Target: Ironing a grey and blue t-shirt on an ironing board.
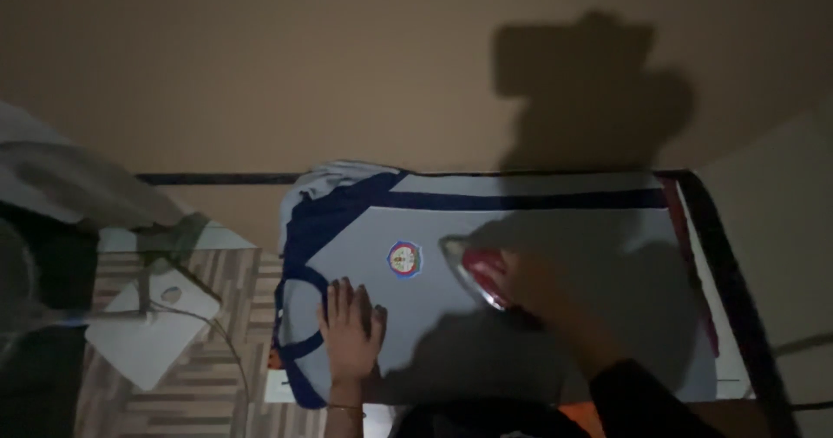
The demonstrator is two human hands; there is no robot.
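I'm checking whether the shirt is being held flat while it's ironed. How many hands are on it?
2. The left hand lies flat, fingers spread, on the light grey shirt with navy trim near its collar. The right hand grips the red-handled iron further right, in shadow.

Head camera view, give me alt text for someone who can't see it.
In dim light, a person's right hand grips a red iron on a light blue shirt with dark blue trim, while the left hand lies flat on the fabric. A round crest sits beside the iron's tip.

Matt cloth shirt (521, 264) (glossy iron (475, 269))
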